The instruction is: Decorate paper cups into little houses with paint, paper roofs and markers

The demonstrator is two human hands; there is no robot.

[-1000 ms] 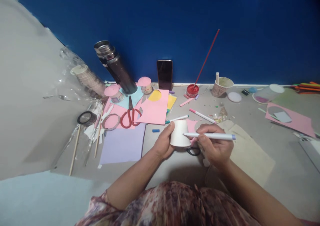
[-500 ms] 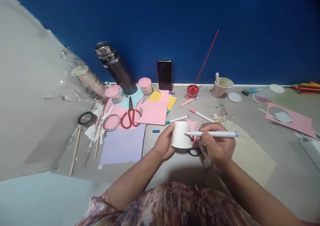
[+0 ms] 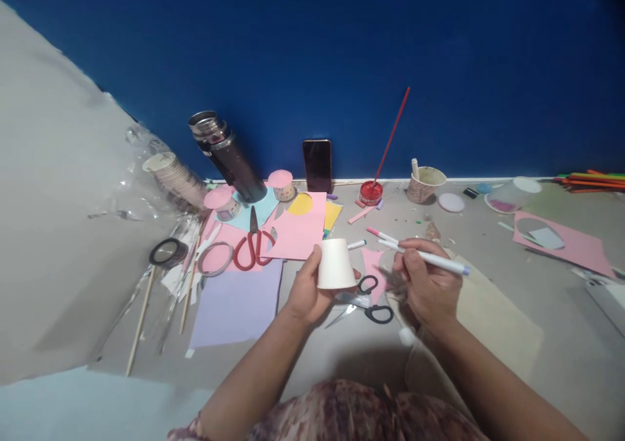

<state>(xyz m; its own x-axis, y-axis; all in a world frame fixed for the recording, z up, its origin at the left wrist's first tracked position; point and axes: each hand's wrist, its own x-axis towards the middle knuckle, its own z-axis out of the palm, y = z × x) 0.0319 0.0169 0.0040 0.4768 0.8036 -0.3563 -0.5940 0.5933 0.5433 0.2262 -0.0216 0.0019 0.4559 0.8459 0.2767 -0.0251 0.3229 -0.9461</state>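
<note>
A plain white paper cup [image 3: 336, 265], upside down, is gripped by my left hand [image 3: 308, 291], whose thumb lies on its near left side. My right hand [image 3: 432, 288] pinches a white marker pen [image 3: 430, 256] with a light purple end; its tip points left, apart from the cup. Below the cup, scissors with black handles [image 3: 379, 313] lie on the table, partly covered by something clear. A scrap of pink paper [image 3: 374, 268] shows between my hands. A pink-ended marker [image 3: 381, 234] and a green-tipped marker [image 3: 358, 244] lie just beyond.
Red-handled scissors [image 3: 254, 245], a tape roll [image 3: 215, 258] and purple sheets [image 3: 234, 307] lie left. Behind stand a flask [image 3: 234, 161], stacked cups [image 3: 176, 177], a phone [image 3: 317, 165] and a red paint pot [image 3: 371, 193] with a stick. A patterned cup [image 3: 424, 185] stands at back right.
The cup has moved left in my left hand, and the marker has drawn away from it to the right. More of the black-handled scissors shows. The camera view has tilted up.
</note>
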